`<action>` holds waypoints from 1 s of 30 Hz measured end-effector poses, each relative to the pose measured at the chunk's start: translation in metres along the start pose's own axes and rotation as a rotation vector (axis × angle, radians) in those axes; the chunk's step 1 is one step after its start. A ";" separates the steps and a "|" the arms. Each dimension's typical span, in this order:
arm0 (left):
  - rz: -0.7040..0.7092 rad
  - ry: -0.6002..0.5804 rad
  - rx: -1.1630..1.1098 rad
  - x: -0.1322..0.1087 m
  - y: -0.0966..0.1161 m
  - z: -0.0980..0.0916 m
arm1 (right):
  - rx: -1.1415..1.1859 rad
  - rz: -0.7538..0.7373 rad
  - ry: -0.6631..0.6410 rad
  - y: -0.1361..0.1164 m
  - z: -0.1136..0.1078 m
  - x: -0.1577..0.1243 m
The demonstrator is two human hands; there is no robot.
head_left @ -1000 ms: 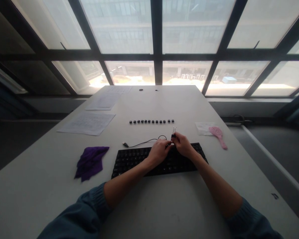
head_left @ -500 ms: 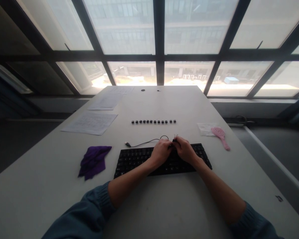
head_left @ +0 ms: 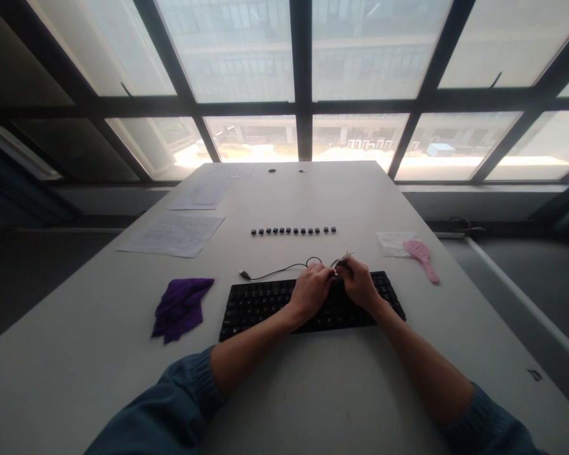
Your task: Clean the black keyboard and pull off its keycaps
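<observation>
A black keyboard lies in front of me, and both my hands are over its upper middle. My right hand is closed on what looks like a wire keycap puller, its thin pale wire ends poking out past the fingers. Close beside it, my left hand has its fingertips pinched together; whatever they grip is too small and dark to name. Beyond the keyboard, several black keycaps stand in a row with a gap toward the right end. The keyboard's cable curls behind my hands and ends in a USB plug.
To the left are a crumpled purple cloth and sheets of paper. On the right, a pink hairbrush partly overlaps a clear plastic bag. Large windows rise behind the white table.
My right hand has shifted slightly right, away from my left fingertips, and the wire ends now tilt right. A small gap has opened between the two hands.
</observation>
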State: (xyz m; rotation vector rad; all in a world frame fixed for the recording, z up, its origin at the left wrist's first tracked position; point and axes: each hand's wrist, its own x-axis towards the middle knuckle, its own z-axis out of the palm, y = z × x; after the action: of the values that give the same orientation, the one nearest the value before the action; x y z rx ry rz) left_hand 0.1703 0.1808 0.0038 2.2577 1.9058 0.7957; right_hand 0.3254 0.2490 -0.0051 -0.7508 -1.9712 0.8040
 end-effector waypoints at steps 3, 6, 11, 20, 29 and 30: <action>0.014 0.016 -0.010 -0.002 0.003 -0.002 | -0.002 0.004 0.028 0.001 0.000 0.000; 0.009 0.036 -0.054 -0.002 0.006 -0.005 | 0.015 0.021 0.067 0.003 0.000 -0.001; 0.028 0.038 -0.204 0.000 0.005 -0.009 | 0.045 0.053 0.086 0.002 0.000 -0.001; 0.040 -0.030 -0.306 0.001 0.000 -0.011 | 0.063 0.021 0.033 -0.002 -0.001 0.001; 0.043 0.051 -0.298 -0.001 0.003 -0.011 | 0.184 0.149 0.135 -0.005 -0.001 0.004; 0.078 0.048 -0.257 -0.001 0.004 -0.011 | 0.191 0.161 0.146 -0.006 -0.001 0.005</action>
State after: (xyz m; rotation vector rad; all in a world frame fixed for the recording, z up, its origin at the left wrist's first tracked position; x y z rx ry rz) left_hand 0.1689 0.1767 0.0145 2.1841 1.6328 1.0473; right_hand 0.3232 0.2492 0.0022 -0.8358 -1.6935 0.9897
